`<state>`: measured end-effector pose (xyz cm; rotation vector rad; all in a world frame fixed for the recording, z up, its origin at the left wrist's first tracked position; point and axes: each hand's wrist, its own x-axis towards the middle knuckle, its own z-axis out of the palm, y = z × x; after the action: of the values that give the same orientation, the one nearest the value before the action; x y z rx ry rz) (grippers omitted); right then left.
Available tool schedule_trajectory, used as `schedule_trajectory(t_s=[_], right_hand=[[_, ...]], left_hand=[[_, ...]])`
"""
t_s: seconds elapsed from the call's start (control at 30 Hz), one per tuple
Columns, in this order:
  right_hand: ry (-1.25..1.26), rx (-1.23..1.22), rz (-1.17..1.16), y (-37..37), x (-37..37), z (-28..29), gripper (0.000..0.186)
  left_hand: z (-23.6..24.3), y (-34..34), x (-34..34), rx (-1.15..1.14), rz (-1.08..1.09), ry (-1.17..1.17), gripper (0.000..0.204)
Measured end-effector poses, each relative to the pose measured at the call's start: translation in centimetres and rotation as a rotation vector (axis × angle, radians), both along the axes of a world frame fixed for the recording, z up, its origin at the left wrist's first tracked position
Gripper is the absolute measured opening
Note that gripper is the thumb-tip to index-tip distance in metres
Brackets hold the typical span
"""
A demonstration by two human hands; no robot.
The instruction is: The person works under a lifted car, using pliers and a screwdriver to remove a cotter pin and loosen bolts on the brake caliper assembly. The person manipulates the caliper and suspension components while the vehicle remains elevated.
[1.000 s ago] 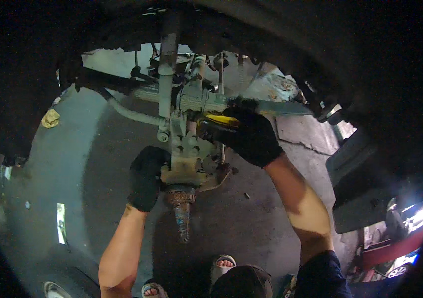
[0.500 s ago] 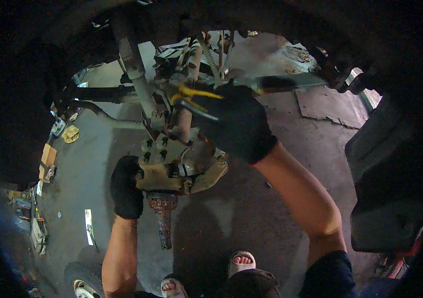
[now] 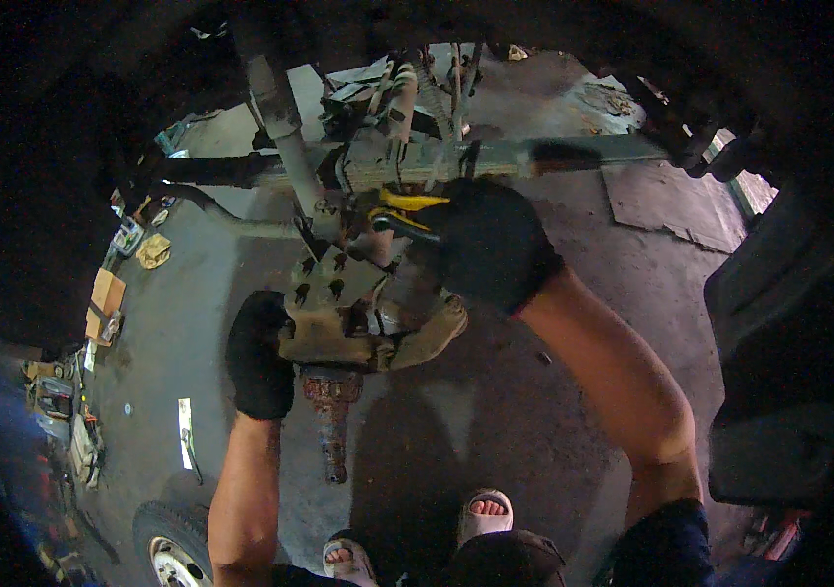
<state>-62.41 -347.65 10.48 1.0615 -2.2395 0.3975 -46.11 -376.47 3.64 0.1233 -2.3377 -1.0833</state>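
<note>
Right hand closed round yellow-handled tool, left hand against knuckle, grip unclear; cardboard box, contents indistinct.

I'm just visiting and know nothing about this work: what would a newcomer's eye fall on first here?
Probably the bright yellow of the tool in the black-gloved right hand, above the middle of the picture. Next, the rusty shaft pointing down below the metal block, with the gloved left hand at the block's left side. Then the open-toed sandals at the bottom edge.
</note>
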Motion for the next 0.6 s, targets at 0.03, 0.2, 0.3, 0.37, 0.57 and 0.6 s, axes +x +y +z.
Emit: schedule_trajectory(t_s=[0.03, 0.2, 0.3, 0.37, 0.57, 0.6], right_hand=[[-0.091, 0.100, -0.012, 0.1, 0.0, 0.1, 0.032], [-0.023, 0.095, -0.012, -0.1, 0.2, 0.4, 0.034], [0.000, 0.032, 0.024, 0.0, 0.1, 0.8, 0.031], [0.010, -0.089, 0.101, 0.5, 0.1, 0.7, 0.030], [-0.180, -0.428, -0.042, 3.7, 4.1, -5.4, 0.029], [-0.428, -0.615, -0.060, 4.1, 4.9, -7.2, 0.028]], left_hand=[[0.0, 0.1, 0.0, -0.055, -0.019, 0.032, 0.048], [0.1, 0.4, -0.4, 0.085, -0.049, 0.085, 0.047], [0.8, 0.4, -0.4, -0.277, -0.047, 0.148, 0.046], [1.3, 0.7, -0.3, -0.056, -0.061, 0.092, 0.045], [1.8, 1.1, -0.4, -0.121, -0.031, 0.085, 0.040], [1.8, 1.1, -0.5, -0.089, -0.038, 0.086, 0.039]])
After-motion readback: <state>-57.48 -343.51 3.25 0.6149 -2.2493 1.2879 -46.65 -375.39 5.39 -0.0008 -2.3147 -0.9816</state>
